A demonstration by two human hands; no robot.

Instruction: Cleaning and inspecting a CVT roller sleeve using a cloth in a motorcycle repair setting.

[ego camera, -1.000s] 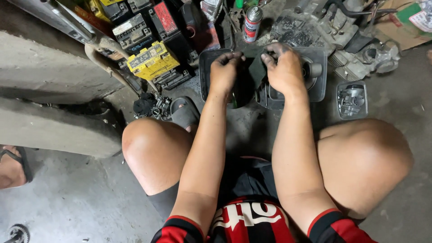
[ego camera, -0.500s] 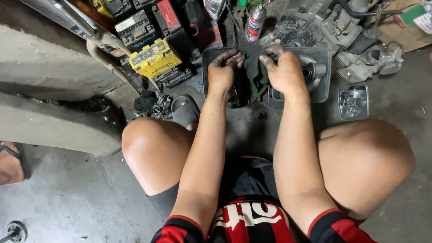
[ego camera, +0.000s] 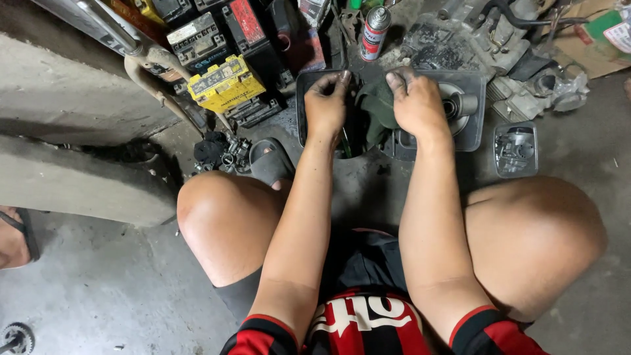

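Left hand [ego camera: 327, 105]: over the left part of the tray, fingers curled down and grimy, closed on the edge of the rag; a thin dark tool or rod shows just below the palm, hold on it unclear.
Right hand [ego camera: 415, 104]: beside the left one, fingers bent and dirty at the tips, closed on the rag from the right.
Rag [ego camera: 376, 110]: dark green, bunched between both hands, inside the tray.
Tray [ego camera: 472, 135]: dark, shallow, rectangular, on the floor just ahead of the knees.
Metal part [ego camera: 460, 104]: round, grey, with a short stub, in the right half of the tray, touching the right hand's far side.
Small tin [ego camera: 516, 150]: just right of the tray, holding small metal pieces.
Spray can [ego camera: 375, 33]: upright beyond the tray, red and white.
Batteries [ego camera: 225, 83]: yellow one nearest, black ones behind, left of the tray.
Sandal [ego camera: 271, 161]: grey, beside the left knee.
Engine parts [ego camera: 526, 59]: heaped at the far right.
Floor [ego camera: 98, 296]: bare stained concrete.
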